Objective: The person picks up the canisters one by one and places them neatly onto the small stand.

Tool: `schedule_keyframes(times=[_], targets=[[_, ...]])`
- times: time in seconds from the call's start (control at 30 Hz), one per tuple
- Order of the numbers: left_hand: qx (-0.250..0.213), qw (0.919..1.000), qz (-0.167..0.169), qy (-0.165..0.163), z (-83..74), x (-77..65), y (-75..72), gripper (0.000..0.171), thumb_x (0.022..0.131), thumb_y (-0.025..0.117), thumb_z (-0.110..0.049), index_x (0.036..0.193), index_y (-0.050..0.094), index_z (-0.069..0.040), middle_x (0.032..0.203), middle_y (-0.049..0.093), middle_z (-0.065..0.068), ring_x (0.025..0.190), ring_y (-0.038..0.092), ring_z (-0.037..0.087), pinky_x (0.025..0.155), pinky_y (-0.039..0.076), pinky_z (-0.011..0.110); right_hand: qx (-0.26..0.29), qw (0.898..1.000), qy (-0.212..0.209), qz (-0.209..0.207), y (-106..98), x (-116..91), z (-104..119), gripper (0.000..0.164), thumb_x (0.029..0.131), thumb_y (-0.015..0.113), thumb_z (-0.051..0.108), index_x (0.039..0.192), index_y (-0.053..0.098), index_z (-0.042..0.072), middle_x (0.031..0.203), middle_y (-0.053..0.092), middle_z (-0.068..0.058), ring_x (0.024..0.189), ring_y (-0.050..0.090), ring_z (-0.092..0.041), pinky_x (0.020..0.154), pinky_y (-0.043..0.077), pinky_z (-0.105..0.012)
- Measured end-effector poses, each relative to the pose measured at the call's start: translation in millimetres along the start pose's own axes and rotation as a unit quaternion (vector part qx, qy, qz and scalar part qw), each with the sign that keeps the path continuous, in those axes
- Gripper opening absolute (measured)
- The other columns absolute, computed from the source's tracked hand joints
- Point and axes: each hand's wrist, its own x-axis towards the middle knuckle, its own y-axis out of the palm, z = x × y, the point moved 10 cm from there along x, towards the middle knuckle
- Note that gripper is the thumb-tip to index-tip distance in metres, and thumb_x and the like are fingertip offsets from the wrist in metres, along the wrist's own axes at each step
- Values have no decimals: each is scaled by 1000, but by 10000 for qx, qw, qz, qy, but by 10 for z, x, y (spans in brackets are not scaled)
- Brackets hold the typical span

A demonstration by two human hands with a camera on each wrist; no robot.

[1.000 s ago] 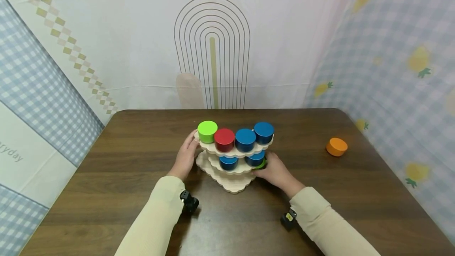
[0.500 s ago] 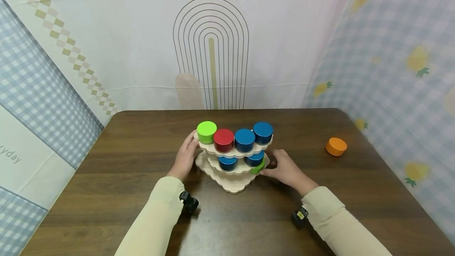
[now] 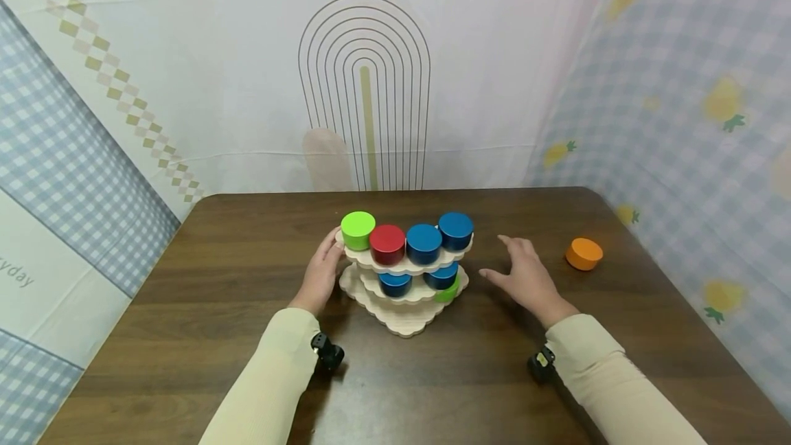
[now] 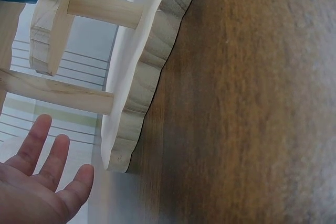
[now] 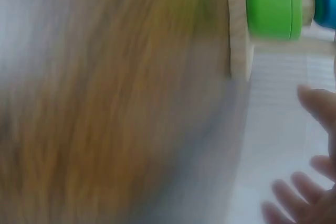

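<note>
A tiered wooden stand (image 3: 404, 325) with scalloped boards stands on the table. Its top board carries a light green cylinder block (image 3: 358, 231), a red cylinder block (image 3: 387, 245) and two blue ones (image 3: 423, 244). Two more blue cylinders (image 3: 395, 285) sit on the middle board. Lower right, a green cylinder block (image 5: 273, 7) rests on the bottom board, partly hidden from above. My left hand (image 3: 318, 279) holds the top board's left edge; three of its fingers (image 4: 75, 192) extend loosely in the left wrist view. Right of the stand, my right hand (image 3: 525, 280) is spread, holding nothing.
An orange cylinder block (image 3: 583, 254) lies on the dark wooden table (image 3: 247, 239), to the right of my right hand. Behind the table hangs a patterned cloth (image 3: 247, 88). Round posts (image 4: 58, 92) separate the stand's boards.
My right hand has let go of the green cylinder on the bottom board and moved away to the right, its fingers spreading. My left hand has stayed at the stand.
</note>
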Motion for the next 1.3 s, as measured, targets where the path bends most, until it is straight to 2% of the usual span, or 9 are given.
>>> schedule_keyframes(times=[0.3,0.5,0.6,0.77,1.07,1.3], targets=[[56,10000,-5,46,0,-5,1,50,105,34,-36,152,30,-19,153,34,11,129,40,34,109,27,59,-599,9950,-122,-792,-300,35,-227,82,87,71,36,147,31,-3,142,31,-32,126,34,-49,100,35,-64],[17,9999,80,-86,-230,-145,24,49,106,33,-26,152,27,-11,153,31,16,129,39,37,110,25,60,-986,9862,-256,-1308,-422,25,-388,79,86,72,33,143,36,-7,137,35,-33,121,37,-50,95,37,-65],[0,9999,47,-92,-208,-130,16,49,106,33,-27,152,28,-11,153,32,17,129,39,37,109,26,60,-1087,9840,-181,-1401,-464,23,-489,78,87,71,34,142,36,-8,136,36,-34,120,38,-50,92,39,-64],[-8,10000,-35,10,-8,2,-7,50,105,35,-33,152,31,-17,152,35,13,128,41,35,108,27,59,-1165,9823,100,-1462,-545,23,-649,77,89,68,36,142,36,-10,135,35,-35,119,39,-51,89,40,-65],[94,9999,-96,99,-2,0,-6,50,104,36,-37,151,33,-18,150,38,12,126,43,34,107,30,58,-1280,9735,704,-1761,-751,23,-952,78,89,66,40,140,36,-12,133,35,-39,117,35,-56,89,35,-69],[35,9996,-127,243,-19,-4,-4,48,105,36,-33,150,34,-15,150,38,13,126,43,36,106,30,59,-1182,9698,1315,-1679,-835,16,-1262,89,90,58,55,140,31,-15,131,32,-41,114,32,-59,86,36,-69]])
